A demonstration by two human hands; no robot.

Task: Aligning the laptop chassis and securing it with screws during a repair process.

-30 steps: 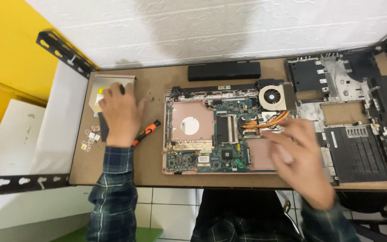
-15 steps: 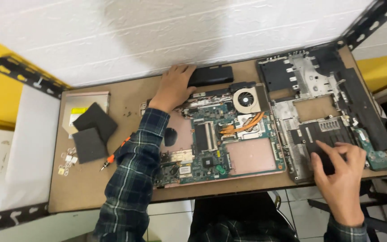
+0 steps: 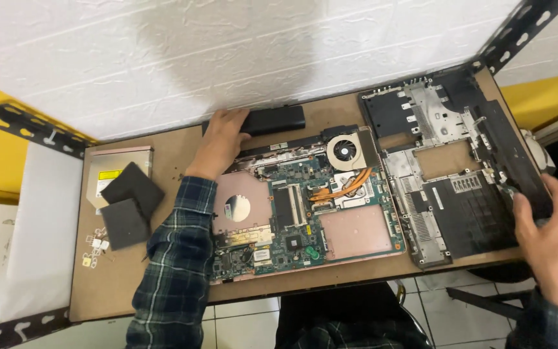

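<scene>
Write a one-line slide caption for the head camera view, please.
Left hand on a black laptop battery, right hand gripping the stripped laptop base, beside the exposed motherboard.

We see bright, even light | soft shadow on the white wall (image 3: 182, 58) | mild wide-angle bending at edges | focus sharp

One camera sits on the person's head and looks almost straight down, from a little way up, at the brown table (image 3: 130, 284), with the white wall (image 3: 227, 52) at the top, the floor tiles (image 3: 247, 326) at the bottom, and both sleeves coming in from below
</scene>
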